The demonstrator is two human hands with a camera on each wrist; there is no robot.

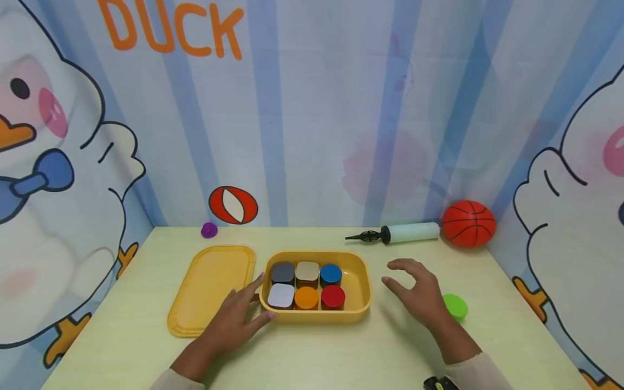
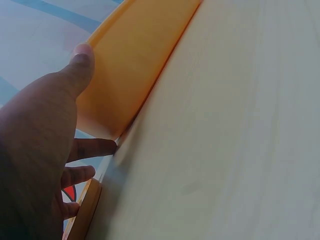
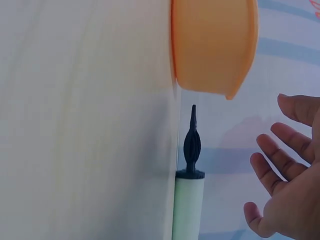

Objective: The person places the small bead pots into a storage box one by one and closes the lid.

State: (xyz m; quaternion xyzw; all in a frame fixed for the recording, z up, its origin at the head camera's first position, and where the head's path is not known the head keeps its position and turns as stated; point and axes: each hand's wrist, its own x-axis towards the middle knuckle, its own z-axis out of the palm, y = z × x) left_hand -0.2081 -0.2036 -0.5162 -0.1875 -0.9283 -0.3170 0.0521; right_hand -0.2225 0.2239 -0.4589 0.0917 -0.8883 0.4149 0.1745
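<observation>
A yellow box (image 1: 358,276) stands on the table with several small lidded pots at its left and middle. Their lids include a grey lid (image 1: 283,272), a blue lid (image 1: 331,274) and a red lid (image 1: 333,297). My left hand (image 1: 235,319) is at the box's left end, fingers spread and fairly straight. Its thumb touches the front left corner, as the left wrist view also shows at the box wall (image 2: 132,60). To the right of the box my right hand (image 1: 418,292) hovers, apart from it, fingers loosely bent and nothing held.
A flat yellow lid (image 1: 214,290) lies left of the box. Behind are a purple piece (image 1: 209,230), a hand pump (image 1: 409,233) and a red basketball (image 1: 469,223) against the curtain. A green disc (image 1: 455,307) sits beside the right wrist, partly hidden.
</observation>
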